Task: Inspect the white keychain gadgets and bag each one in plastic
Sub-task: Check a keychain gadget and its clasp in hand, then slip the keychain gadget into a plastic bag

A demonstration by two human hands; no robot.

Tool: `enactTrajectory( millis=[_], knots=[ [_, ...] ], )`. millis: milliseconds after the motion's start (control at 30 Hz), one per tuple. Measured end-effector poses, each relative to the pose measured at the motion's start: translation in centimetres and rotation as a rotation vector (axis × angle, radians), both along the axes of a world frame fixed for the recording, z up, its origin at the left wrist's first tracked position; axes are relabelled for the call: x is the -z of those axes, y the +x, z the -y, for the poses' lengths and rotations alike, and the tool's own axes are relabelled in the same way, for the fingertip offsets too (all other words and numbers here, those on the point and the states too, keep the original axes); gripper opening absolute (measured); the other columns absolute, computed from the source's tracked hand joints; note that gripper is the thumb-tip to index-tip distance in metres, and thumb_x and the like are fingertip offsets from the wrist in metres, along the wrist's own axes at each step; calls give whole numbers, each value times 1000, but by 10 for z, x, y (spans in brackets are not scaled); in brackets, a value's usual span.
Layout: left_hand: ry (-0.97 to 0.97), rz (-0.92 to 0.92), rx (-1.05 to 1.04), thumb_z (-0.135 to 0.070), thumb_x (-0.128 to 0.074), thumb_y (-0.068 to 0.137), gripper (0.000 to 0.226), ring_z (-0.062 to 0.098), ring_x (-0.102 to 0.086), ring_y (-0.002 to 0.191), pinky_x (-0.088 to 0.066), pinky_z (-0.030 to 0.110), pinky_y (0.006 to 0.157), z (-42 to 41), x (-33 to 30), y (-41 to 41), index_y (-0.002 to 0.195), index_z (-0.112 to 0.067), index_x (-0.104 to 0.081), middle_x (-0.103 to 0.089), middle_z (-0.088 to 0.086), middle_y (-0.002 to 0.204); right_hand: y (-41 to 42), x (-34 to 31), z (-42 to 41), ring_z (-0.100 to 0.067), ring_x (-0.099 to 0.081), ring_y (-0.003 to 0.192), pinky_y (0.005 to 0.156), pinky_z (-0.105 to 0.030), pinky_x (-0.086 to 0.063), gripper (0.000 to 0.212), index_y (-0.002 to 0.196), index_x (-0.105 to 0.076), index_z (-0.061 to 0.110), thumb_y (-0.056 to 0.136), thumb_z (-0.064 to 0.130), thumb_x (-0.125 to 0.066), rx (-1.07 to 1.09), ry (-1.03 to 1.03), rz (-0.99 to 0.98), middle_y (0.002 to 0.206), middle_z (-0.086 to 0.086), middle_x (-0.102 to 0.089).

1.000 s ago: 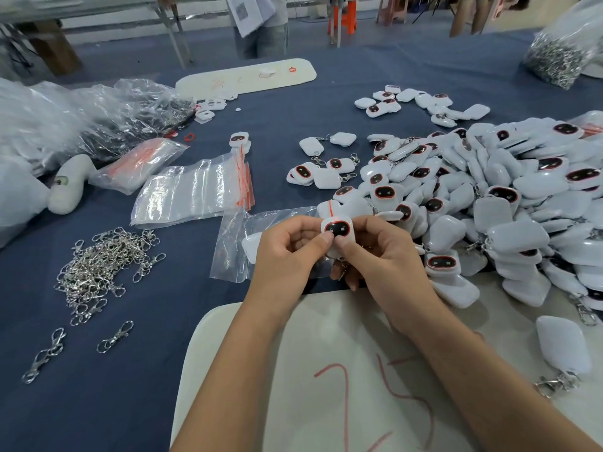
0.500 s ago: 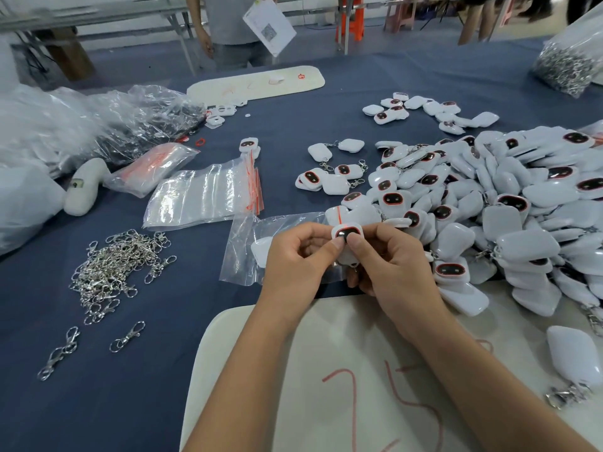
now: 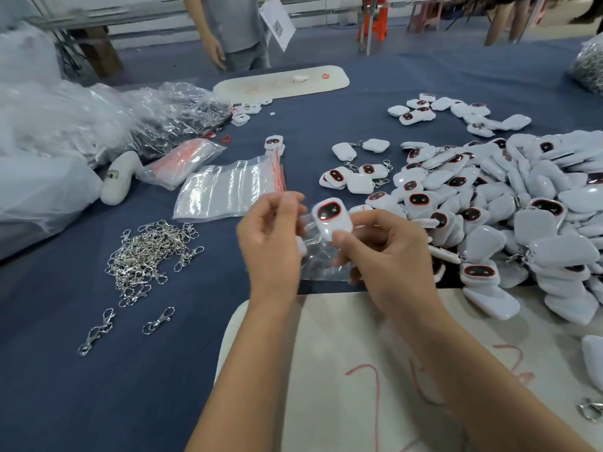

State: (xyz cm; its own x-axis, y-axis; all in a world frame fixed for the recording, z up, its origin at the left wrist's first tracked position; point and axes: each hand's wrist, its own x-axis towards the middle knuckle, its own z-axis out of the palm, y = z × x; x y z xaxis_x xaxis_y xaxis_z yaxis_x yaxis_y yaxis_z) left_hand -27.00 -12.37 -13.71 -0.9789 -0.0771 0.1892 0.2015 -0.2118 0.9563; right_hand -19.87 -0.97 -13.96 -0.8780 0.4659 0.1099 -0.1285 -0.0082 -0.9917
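Observation:
My right hand (image 3: 388, 252) grips a white keychain gadget (image 3: 332, 218) with a dark, red-rimmed face, thumb pressed on its lower edge. My left hand (image 3: 270, 243) is just left of it, blurred, fingers curled and raised, and seems to pinch the edge of a clear plastic bag (image 3: 323, 262) that spreads between and below both hands. A large heap of the same white gadgets (image 3: 522, 207) covers the table to the right. A flat stack of clear zip bags (image 3: 228, 187) with red seals lies beyond my left hand.
A pile of metal clasps (image 3: 150, 252) lies to the left, with loose clasps nearer. A white board (image 3: 359, 386) with red marks lies under my forearms. Crumpled plastic bags (image 3: 49, 125) fill the far left. A person (image 3: 235, 24) stands across the table.
My left hand has let go of the gadget and pulled left and up. The right hand alone now holds the gadget, tilted with its face toward me.

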Motion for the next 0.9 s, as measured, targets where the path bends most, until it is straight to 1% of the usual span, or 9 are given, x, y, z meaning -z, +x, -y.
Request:
enactTrajectory(
  millis=[233,333,400,467,500,567,667,833,900],
  knots=[
    [85,-80,-478,-14,-59,95,17,13,-54,60,-44,28,57,74,-4,-32,81,-15,-68,-64,1,73,-60,-23,88,-14,-66,49,46,-21,-51,10,98,-65,6,94,-1,-72,-314,-336,204,70,-11,-74],
    [247,-102,-802,-5,-53,89,16,21,-48,60,-35,36,54,100,-7,-41,77,-9,-63,-57,11,71,-90,-27,121,-14,-69,55,61,-24,-62,20,115,-58,-2,97,-5,-65,-397,-464,210,83,-15,-71],
    [285,-137,-946,-1,-49,87,20,25,-48,66,-34,39,62,109,-8,-41,73,-10,-59,-54,10,69,-102,-26,134,-15,-75,76,88,-34,-63,44,139,-48,-9,98,-5,-62,-460,-443,236,111,-25,-70],
    [278,-161,-1005,0,-47,85,22,22,-48,66,-36,35,64,112,-9,-38,71,-13,-58,-52,4,65,-106,-22,140,-30,-69,118,109,-54,-50,54,145,-35,-18,98,-8,-59,-514,-352,295,140,-38,-54],
    [274,-158,-1003,0,-46,85,22,19,-48,64,-37,32,64,110,-9,-37,71,-13,-57,-51,2,63,-108,-18,139,-38,-59,131,111,-58,-46,53,144,-33,-20,97,-10,-56,-505,-313,323,146,-37,-49],
    [268,-133,-959,0,-46,84,23,17,-47,62,-37,30,62,106,-7,-38,70,-13,-58,-51,2,63,-108,-10,132,-36,-55,136,110,-47,-51,46,144,-39,-16,99,-12,-51,-455,-246,309,149,-24,-52],
    [250,-102,-851,-1,-48,84,22,26,-46,67,-34,39,63,98,-4,-42,69,-14,-59,-52,7,66,-95,-12,118,-17,-70,104,91,-23,-60,40,142,-51,-5,103,-9,-50,-437,-307,255,138,-13,-60],
    [50,-110,-571,-11,-50,85,18,23,-49,65,-37,41,61,70,-2,-35,74,-16,-63,-57,7,69,-63,-27,83,-24,-76,97,75,-28,-65,28,127,-63,-1,103,-6,-50,-351,-277,132,114,-17,-73],
    [-29,-106,-435,-11,-51,86,21,20,-49,62,-38,41,61,49,-3,-29,73,-20,-64,-58,2,67,-47,-28,59,-25,-78,81,65,-29,-63,23,116,-67,0,102,-7,-49,-247,-168,77,97,-16,-75]
  ],
)
